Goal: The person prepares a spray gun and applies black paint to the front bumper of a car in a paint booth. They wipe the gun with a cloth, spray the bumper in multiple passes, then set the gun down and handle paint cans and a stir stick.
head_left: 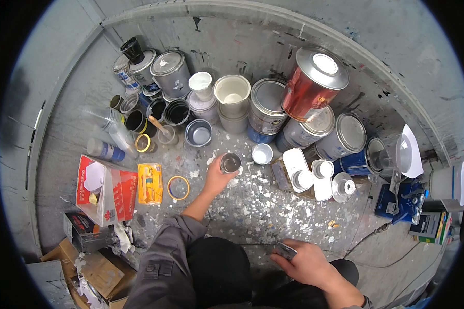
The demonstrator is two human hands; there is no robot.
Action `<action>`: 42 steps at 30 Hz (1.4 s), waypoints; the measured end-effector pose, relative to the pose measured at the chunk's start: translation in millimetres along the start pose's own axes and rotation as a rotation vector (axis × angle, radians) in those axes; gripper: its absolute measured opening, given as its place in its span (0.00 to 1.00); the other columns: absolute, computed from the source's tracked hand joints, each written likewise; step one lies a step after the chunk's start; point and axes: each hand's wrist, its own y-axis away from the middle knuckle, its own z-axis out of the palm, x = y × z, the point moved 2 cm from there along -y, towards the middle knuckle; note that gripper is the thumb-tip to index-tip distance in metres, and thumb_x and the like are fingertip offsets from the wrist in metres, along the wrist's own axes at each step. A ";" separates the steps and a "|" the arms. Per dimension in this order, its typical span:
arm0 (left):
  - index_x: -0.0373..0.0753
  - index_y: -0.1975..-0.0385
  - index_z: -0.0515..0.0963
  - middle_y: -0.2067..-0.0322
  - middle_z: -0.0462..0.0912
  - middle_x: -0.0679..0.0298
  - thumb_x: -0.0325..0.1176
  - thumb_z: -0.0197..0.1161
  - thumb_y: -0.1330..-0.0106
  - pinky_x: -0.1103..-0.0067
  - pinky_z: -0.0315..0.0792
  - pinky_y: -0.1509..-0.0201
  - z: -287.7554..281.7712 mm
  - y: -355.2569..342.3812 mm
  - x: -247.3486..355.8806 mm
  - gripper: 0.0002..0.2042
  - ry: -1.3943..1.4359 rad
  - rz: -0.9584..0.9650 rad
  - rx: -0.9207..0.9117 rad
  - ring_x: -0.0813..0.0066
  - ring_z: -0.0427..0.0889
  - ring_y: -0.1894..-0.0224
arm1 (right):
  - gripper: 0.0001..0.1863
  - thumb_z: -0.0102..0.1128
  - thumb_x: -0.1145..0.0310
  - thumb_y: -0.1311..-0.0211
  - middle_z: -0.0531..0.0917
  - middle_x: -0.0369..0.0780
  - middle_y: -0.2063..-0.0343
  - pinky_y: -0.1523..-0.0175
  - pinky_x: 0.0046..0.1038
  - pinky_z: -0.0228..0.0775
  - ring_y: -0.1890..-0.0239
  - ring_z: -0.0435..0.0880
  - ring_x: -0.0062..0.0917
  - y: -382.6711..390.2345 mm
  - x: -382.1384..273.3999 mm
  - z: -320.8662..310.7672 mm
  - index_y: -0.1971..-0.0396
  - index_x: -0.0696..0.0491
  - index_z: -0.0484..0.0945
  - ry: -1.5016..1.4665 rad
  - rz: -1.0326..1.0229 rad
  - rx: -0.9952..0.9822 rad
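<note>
My left hand (pixel 219 176) reaches forward over the paint-spattered floor, its fingers wrapped round a small cup (pixel 231 162) with a dark grey inside. What the cup contains, if anything, I cannot make out. Near my right knee, my right hand (pixel 307 263) grips a small flat dark-grey object (pixel 285 250) whose kind does not show clearly. Just beyond the cup stand a grey-lined tub (pixel 198 133) on the left and a small white cup (pixel 262 153) on the right. A roll of yellow-edged tape (pixel 178 187) lies to the left of my left forearm.
Paint cans (pixel 267 98) and a large red can (pixel 315 85) line the back wall. White-capped containers (pixel 302 179) stand at right, near a blue spray gun (pixel 410 201). On the left are a yellow packet (pixel 150 184), a red-and-white box (pixel 122 195) and cardboard (pixel 105 273).
</note>
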 end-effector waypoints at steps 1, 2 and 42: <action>0.37 0.43 0.76 0.51 0.83 0.59 0.30 0.81 0.51 0.69 0.74 0.41 -2.1 1.0 -8.7 0.32 0.027 -0.034 -0.014 0.63 0.83 0.48 | 0.12 0.62 0.59 0.31 0.83 0.41 0.67 0.65 0.41 0.79 0.67 0.85 0.42 -0.4 0.2 0.9 0.67 0.54 0.81 0.005 -0.007 -0.003; 0.38 0.43 0.76 0.50 0.82 0.58 0.31 0.82 0.52 0.68 0.73 0.39 -1.3 0.6 -6.5 0.33 -0.036 -0.012 -0.018 0.61 0.82 0.47 | 0.12 0.62 0.59 0.31 0.83 0.40 0.67 0.65 0.40 0.79 0.67 0.85 0.42 0.1 1.2 1.6 0.67 0.53 0.81 0.013 -0.007 -0.004; 0.36 0.37 0.68 0.46 0.80 0.62 0.25 0.79 0.46 0.74 0.73 0.38 -47.7 24.8 122.8 0.36 0.154 0.028 -0.139 0.73 0.79 0.43 | 0.12 0.62 0.59 0.31 0.84 0.42 0.67 0.65 0.42 0.79 0.67 0.86 0.43 5.2 -12.3 1.1 0.66 0.54 0.82 0.030 0.045 0.033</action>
